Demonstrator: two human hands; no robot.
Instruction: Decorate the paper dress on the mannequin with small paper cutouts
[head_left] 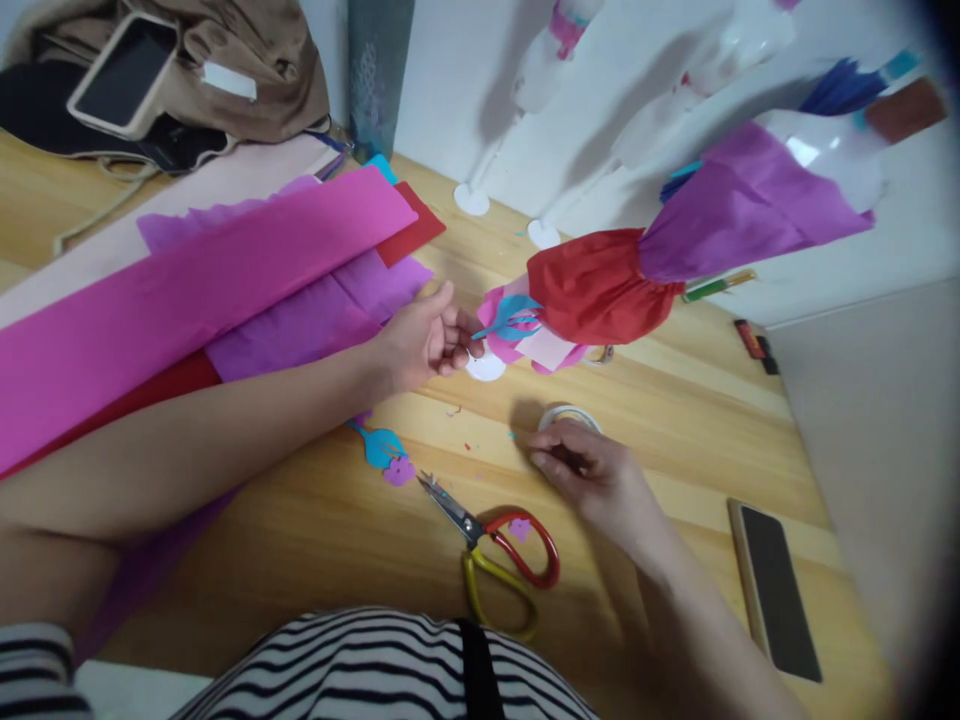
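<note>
My left hand (424,340) pinches the stem end of a blue paper leaf cutout (514,315). That cutout lies against the pink paper petals (499,350) below the red gathered skirt (600,285) of a bottle figure, whose upper part is wrapped in purple paper (750,205). Over the table, my right hand (585,470) has its thumb and fingers pressed together; whatever may be between them is too small to make out. A white roll of tape (571,412) shows just behind its fingers, partly covered.
Scissors (472,530) with red and yellow handles lie in front, near another blue cutout (382,448) and purple paper flowers (399,471). Coloured paper sheets (202,285) cover the left. A phone (776,590) rests at right; white bottle figures (540,70) stand by the wall.
</note>
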